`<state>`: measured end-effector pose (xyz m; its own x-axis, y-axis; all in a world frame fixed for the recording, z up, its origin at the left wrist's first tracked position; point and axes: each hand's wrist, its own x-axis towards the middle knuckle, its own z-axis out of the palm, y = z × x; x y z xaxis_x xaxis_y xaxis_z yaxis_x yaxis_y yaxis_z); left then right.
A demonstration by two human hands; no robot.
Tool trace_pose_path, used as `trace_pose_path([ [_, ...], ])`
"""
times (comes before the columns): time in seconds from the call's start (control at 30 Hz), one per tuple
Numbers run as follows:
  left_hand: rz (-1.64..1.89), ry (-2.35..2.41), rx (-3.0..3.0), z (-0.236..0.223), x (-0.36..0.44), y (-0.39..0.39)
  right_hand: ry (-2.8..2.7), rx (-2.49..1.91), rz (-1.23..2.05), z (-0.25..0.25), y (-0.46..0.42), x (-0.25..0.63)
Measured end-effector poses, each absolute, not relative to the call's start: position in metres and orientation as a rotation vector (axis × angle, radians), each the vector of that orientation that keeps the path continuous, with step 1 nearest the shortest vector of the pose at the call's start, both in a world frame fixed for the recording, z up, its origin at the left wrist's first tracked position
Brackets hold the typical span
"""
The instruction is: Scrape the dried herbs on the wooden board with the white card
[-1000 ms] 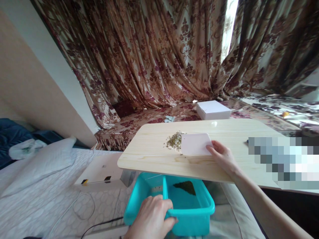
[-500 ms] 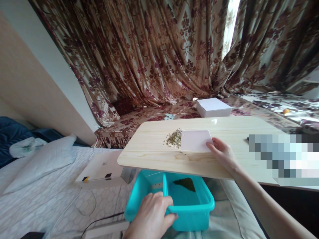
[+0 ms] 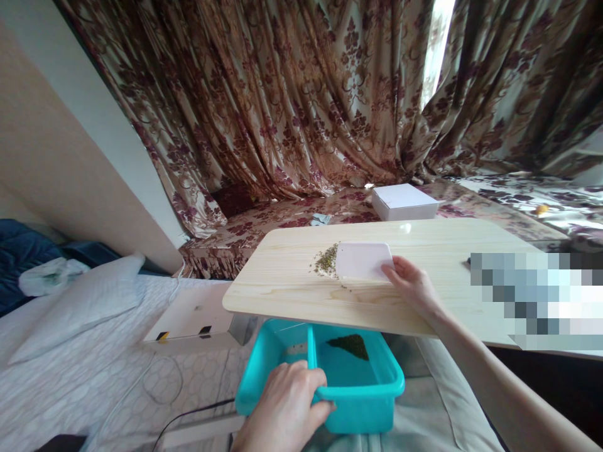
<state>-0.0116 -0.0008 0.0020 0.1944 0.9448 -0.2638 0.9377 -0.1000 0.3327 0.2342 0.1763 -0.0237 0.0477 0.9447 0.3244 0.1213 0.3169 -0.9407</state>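
Note:
My right hand [image 3: 411, 284] grips the right edge of a flat white plastic card [image 3: 362, 260] held low over the wooden table [image 3: 273, 276]. Its left edge meets a loose heap of small greenish-brown grains [image 3: 326, 260], and it may cover some of them. My left hand [image 3: 294, 402] is closed on the near rim of a turquoise divided bin [image 3: 362, 411], by the middle partition. In the bin's right compartment lies a dark green pile of grains [image 3: 353, 345]. A few light specks [image 3: 296, 348] show in the left compartment.
A white box [image 3: 404, 202] stands behind the table, by the patterned curtains [image 3: 282, 94]. Left of the bin, a flat white carton [image 3: 193, 317] rests on the bed [image 3: 117, 339] near a black cable [image 3: 193, 411]. A pixelated patch covers the table's right end.
My right hand has moved the white card a little to the left and away from me, into the heap's edge. My left hand stays on the bin rim.

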Motion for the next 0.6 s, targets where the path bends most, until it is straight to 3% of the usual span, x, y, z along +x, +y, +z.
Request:
trace_pose_path([
  [0.6, 0.018, 1.748, 2.051, 0.0070, -0.0116, 0.0001, -1.419, -1.066, 0.916, -0.0188, 0.1710, 0.2320],
])
